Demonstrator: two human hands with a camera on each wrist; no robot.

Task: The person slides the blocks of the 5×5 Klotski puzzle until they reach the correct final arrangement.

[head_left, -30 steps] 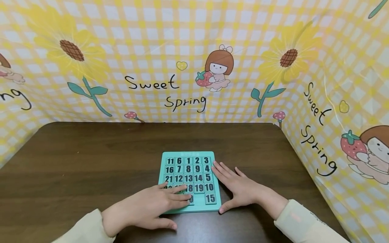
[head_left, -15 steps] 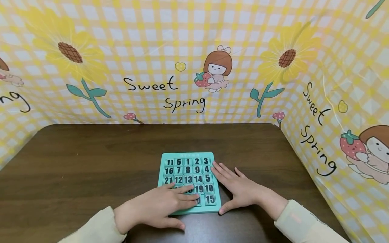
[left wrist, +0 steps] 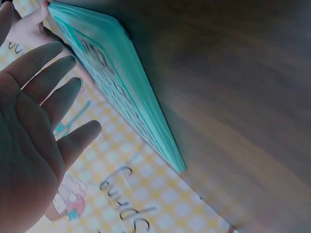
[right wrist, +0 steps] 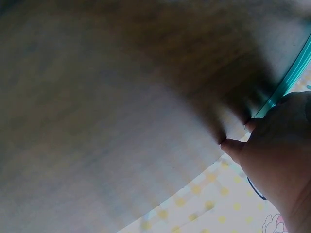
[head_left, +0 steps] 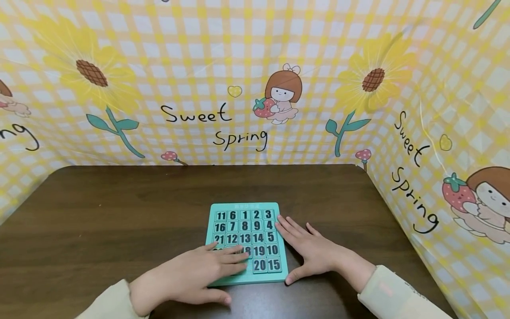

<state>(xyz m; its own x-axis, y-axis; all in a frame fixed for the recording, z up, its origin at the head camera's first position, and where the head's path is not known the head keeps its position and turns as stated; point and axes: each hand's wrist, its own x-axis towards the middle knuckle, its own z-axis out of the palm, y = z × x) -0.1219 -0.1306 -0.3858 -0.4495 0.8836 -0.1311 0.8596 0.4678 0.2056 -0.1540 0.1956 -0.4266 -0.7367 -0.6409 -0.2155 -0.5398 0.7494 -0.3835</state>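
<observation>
A turquoise number slide puzzle (head_left: 283, 266) lies flat on the table, its square tiles printed with black numbers. In the bottom row, the 20 tile (head_left: 260, 266) sits against the 15 tile (head_left: 273, 265) at the right, with bare tray to its left. My left hand (head_left: 199, 271) is over the lower left of the puzzle, fingers extended and hiding several tiles. Its spread fingers also show in the left wrist view, beside the turquoise frame (left wrist: 141, 92). At the puzzle's right side is my right hand (head_left: 312, 252), fingertips along the edge and thumb by the lower right corner.
The dark brown wooden table (head_left: 119, 212) stretches around the puzzle. A yellow checked cloth (head_left: 191, 79) with sunflowers and "Sweet Spring" lettering hangs behind it and along the right side.
My left hand slid right with the 20 tile, bringing it against the 15, then drew back left off it. The right hand has stayed at the puzzle's right edge.
</observation>
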